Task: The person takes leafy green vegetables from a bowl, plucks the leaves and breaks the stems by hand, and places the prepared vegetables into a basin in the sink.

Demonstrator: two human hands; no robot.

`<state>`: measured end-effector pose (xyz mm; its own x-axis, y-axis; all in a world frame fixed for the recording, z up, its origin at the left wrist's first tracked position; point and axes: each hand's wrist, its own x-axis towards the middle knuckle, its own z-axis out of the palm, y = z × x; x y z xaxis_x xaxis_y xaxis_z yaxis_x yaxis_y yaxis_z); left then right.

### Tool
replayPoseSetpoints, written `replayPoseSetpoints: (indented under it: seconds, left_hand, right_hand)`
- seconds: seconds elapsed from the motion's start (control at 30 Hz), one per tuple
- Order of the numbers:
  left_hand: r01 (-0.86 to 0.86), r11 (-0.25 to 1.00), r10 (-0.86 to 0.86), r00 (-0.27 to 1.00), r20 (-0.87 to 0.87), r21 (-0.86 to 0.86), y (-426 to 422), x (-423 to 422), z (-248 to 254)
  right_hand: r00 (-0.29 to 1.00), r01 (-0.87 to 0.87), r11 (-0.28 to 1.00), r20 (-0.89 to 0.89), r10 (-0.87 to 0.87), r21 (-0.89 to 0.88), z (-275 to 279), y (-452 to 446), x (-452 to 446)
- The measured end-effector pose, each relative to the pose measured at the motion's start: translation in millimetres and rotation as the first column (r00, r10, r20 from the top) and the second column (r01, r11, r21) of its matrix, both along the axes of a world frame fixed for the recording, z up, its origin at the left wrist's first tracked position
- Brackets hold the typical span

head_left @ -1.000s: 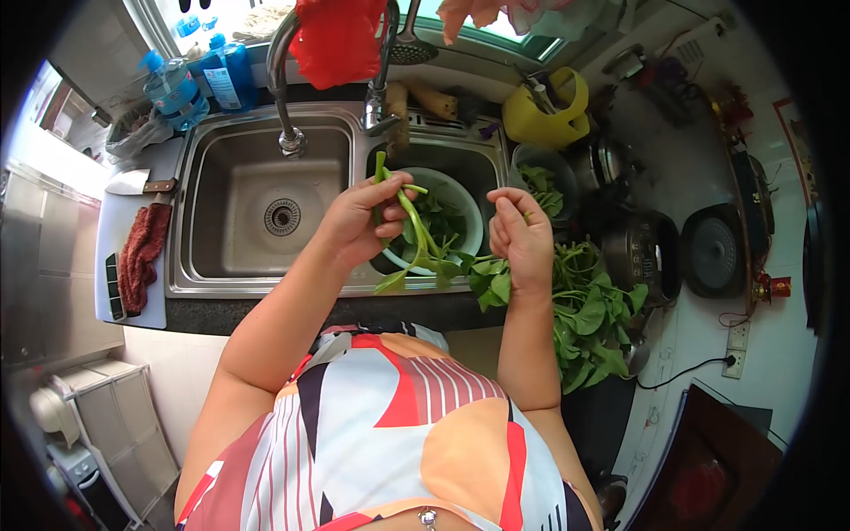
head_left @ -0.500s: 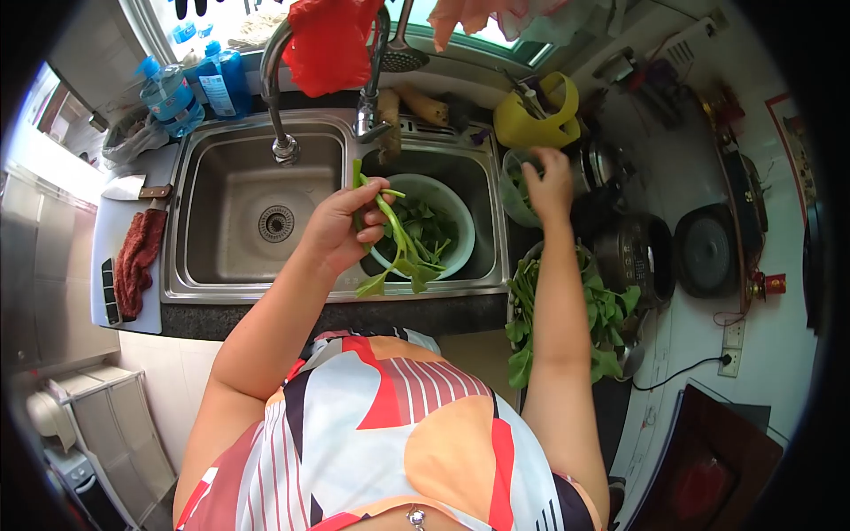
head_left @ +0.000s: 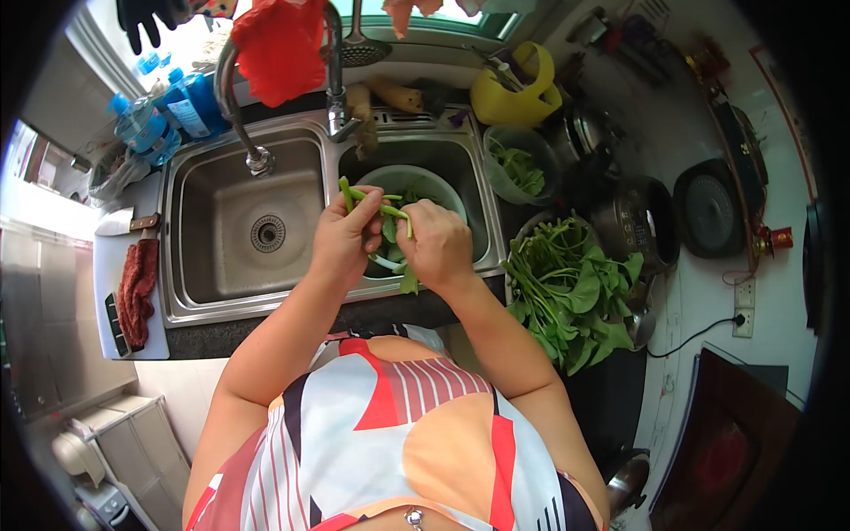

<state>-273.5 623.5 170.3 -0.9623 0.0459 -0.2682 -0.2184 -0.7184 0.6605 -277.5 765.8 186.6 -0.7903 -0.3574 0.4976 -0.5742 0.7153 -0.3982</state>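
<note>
Between both hands is a sprig of leafy greens (head_left: 393,211), its pale green stems poking out past the fingers and a leaf hanging below. My left hand (head_left: 348,232) is closed around the stems. Close beside it, my right hand (head_left: 436,244) pinches the same sprig. Under them, in the right sink basin, sits a white bowl (head_left: 447,186) with green leaves in it, partly hidden by the hands. A clear container (head_left: 505,184) with some greens (head_left: 522,170) stands right of the sink. Nearer me lies a large heap of leafy greens (head_left: 580,296).
The left basin (head_left: 239,221) has a drain, with the faucet (head_left: 258,159) above it. A red plastic bag (head_left: 282,53) hangs there. A knife (head_left: 127,222) and brown cloth (head_left: 137,292) lie on a white board at left. A yellow basket (head_left: 522,102) and dark cooker (head_left: 639,226) stand right.
My right hand has moved left from the clear container to the sprig beside my left hand. The container's greens and the large heap are now uncovered. The whole view has shifted slightly.
</note>
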Motion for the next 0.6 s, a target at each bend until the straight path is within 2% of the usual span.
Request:
replayPoseSetpoints:
  seconds: [0.1, 0.17, 0.23, 0.27, 0.3, 0.33, 0.37, 0.4, 0.43, 0.5, 0.57, 0.6]
  left_hand:
    - [0.036, 0.997, -0.041, 0.996, 0.079, 0.061, 0.4, 0.1, -1.1]
    - [0.083, 0.984, -0.1, 0.989, 0.105, 0.155, -2.1, -3.2, 0.0]
    - [0.108, 0.96, -0.138, 0.986, 0.099, 0.259, -0.9, -4.4, 6.8]
    - [0.075, 0.957, -0.111, 0.987, 0.116, 0.279, 2.4, -4.8, 16.9]
    - [-0.018, 0.963, 0.005, 0.999, 0.05, 0.269, -2.3, -11.8, 17.9]
    - [-0.112, 0.958, 0.12, 0.993, -0.016, 0.266, -10.2, -22.0, 17.8]
    - [-0.204, 0.942, 0.234, 0.969, -0.083, 0.268, -18.4, -29.2, 18.7]
    - [-0.197, 0.947, 0.23, 0.967, -0.109, 0.252, -28.2, -33.2, 21.1]
    - [-0.187, 0.954, 0.223, 0.965, -0.138, 0.235, -36.5, -35.4, 25.9]
    - [-0.104, 0.976, 0.124, 0.988, -0.094, 0.192, -38.7, -33.2, 28.3]
    - [-0.026, 0.984, 0.031, 0.999, -0.024, 0.178, -33.7, -34.0, 20.8]
    - [0.034, 0.984, -0.038, 0.999, 0.018, 0.177, -31.6, -35.0, 10.0]
  right_hand:
    - [0.994, -0.045, 0.977, 0.084, 0.064, -0.206, -10.2, 2.9, -0.1]
    - [0.919, -0.124, 0.861, 0.271, 0.287, -0.492, -9.0, 4.6, -1.7]
    - [0.746, -0.086, 0.669, 0.397, 0.535, -0.739, -10.4, 12.7, -8.4]
    - [0.711, -0.011, 0.636, 0.441, 0.547, -0.771, -5.3, 14.0, -12.6]
    - [0.788, -0.045, 0.569, 0.322, 0.526, -0.821, -4.1, 17.6, -19.9]
    - [0.828, 0.031, 0.442, 0.271, 0.491, -0.897, -0.7, 26.1, -29.1]
    - [0.863, 0.04, 0.236, 0.153, 0.482, -0.971, -2.7, 32.3, -44.0]
    - [0.86, 0.182, 0.229, 0.267, 0.434, -0.956, 0.2, 47.2, -51.1]
    - [0.862, 0.201, 0.279, 0.304, 0.405, -0.939, -1.5, 54.9, -57.8]
    - [0.827, 0.285, 0.652, 0.525, 0.204, -0.702, -30.3, 65.7, -77.2]
    - [0.831, 0.192, 0.824, 0.535, 0.152, -0.532, -81.6, 65.4, -87.1]
    - [0.863, 0.215, 0.929, 0.504, -0.036, -0.302, -96.9, 62.4, -84.1]
